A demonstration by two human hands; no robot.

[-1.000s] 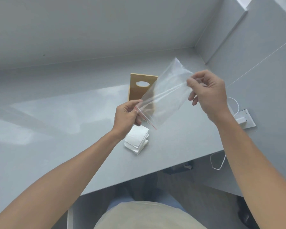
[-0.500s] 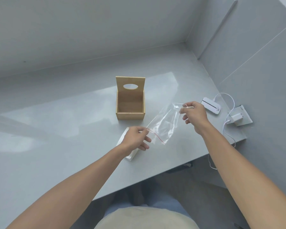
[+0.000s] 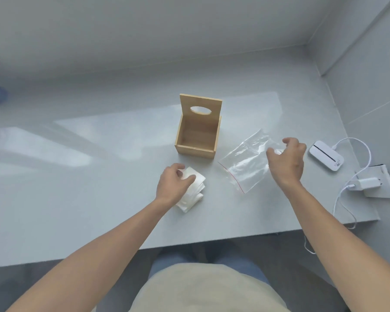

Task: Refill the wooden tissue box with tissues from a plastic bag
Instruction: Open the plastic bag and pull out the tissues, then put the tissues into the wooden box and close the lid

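On the table [image 3: 77, 188], the wooden box [image 3: 197, 131] stands behind the tissues [image 3: 193, 190]. The bag [image 3: 245, 163] lies right of them, maybe flat.

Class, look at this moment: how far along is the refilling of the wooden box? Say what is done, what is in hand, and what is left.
Done: the bag lies empty on the table, and the tissues are out in a stack. In hand: the left hand is on the stack; the right hand hovers open over the bag. Left: the box stands open and empty, so the tissues must go in and its lid close.
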